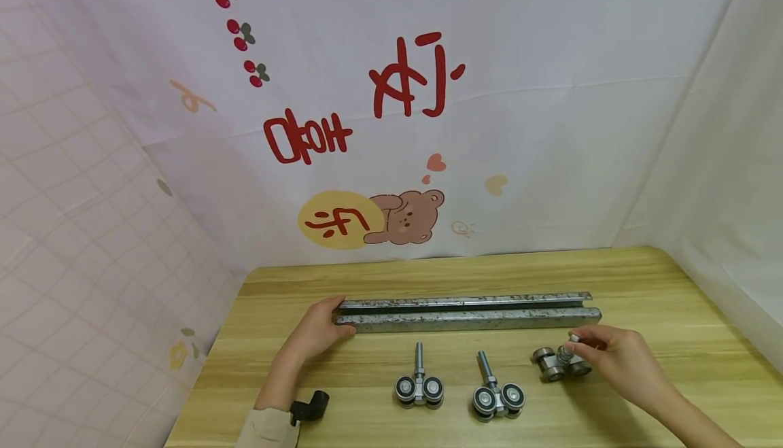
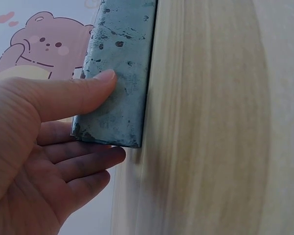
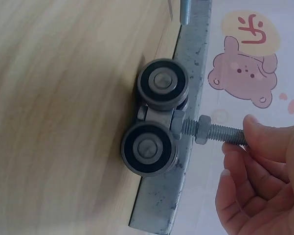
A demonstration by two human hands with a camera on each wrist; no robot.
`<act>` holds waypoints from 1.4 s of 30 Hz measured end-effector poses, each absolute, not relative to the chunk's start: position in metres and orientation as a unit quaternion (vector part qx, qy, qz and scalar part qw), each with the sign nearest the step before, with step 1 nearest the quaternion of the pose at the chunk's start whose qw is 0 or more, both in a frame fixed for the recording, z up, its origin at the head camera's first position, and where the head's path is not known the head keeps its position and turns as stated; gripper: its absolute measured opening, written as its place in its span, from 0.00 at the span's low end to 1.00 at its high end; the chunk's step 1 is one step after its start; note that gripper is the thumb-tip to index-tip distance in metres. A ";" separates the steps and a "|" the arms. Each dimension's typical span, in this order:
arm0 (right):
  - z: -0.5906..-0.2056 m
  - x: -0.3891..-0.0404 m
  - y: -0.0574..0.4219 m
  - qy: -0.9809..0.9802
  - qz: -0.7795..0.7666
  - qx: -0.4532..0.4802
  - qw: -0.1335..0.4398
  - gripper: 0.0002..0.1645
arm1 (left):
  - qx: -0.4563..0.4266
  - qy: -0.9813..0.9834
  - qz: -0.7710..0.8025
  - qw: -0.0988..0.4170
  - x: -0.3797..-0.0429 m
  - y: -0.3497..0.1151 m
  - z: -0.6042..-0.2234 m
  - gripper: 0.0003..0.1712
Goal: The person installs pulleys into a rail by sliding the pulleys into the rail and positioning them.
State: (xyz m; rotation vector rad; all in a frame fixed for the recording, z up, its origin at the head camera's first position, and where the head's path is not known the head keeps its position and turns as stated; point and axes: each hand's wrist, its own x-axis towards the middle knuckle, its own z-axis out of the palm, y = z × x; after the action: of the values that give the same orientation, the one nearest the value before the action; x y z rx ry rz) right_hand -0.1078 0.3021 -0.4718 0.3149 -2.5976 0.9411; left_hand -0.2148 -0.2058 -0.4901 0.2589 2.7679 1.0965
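Observation:
A spotted grey steel channel rail (image 1: 471, 320) lies across the table with its slot facing up. My left hand (image 1: 313, 329) holds the rail's left end, the thumb (image 2: 95, 93) flat on its side wall and the other fingers at the far side and the end. At the rail's right end, my right hand (image 1: 624, 359) pinches the threaded bolt (image 3: 225, 133) of a roller trolley (image 1: 553, 372) between thumb and fingers. That bolt points up, and the trolley's wheels (image 3: 162, 83) are close over the tabletop, in front of the rail.
Two more roller trolleys, one in the middle (image 1: 419, 390) and one to its right (image 1: 498, 400), rest on the wooden table (image 1: 361, 427) with bolts pointing toward the rail. A black wrist mount (image 1: 310, 407) sits by the left sleeve. A printed cloth (image 1: 538, 128) hangs behind the table.

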 end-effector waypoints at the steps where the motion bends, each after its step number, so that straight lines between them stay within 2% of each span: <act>1: -0.472 -0.108 0.303 -0.918 0.330 0.114 0.187 0.08 | 0.087 0.924 0.365 0.076 -0.215 -0.206 -0.490 0.45; 9: -0.479 -0.108 0.311 -0.904 0.319 0.143 0.247 0.13 | 0.083 0.921 0.372 0.080 -0.214 -0.206 -0.489 0.44; 14: -0.481 -0.108 0.321 -0.904 0.315 0.136 0.256 0.13 | 0.086 0.919 0.376 0.083 -0.215 -0.206 -0.491 0.45; 26: -0.479 -0.105 0.336 -0.921 0.315 0.072 0.219 0.11 | 0.090 0.921 0.371 0.075 -0.216 -0.206 -0.493 0.44; 35: -0.481 -0.106 0.347 -0.919 0.316 0.066 0.227 0.10 | 0.088 0.920 0.374 0.076 -0.214 -0.205 -0.490 0.44; 42: -0.482 -0.105 0.355 -0.928 0.306 0.049 0.207 0.09 | 0.090 0.924 0.364 0.071 -0.215 -0.206 -0.493 0.44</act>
State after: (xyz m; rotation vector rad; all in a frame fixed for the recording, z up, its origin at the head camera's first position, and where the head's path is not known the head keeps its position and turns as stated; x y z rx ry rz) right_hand -0.1051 0.3554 -0.4817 0.1376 -2.5841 0.8521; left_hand -0.2155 -0.2059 -0.4933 0.2707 2.7788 1.0951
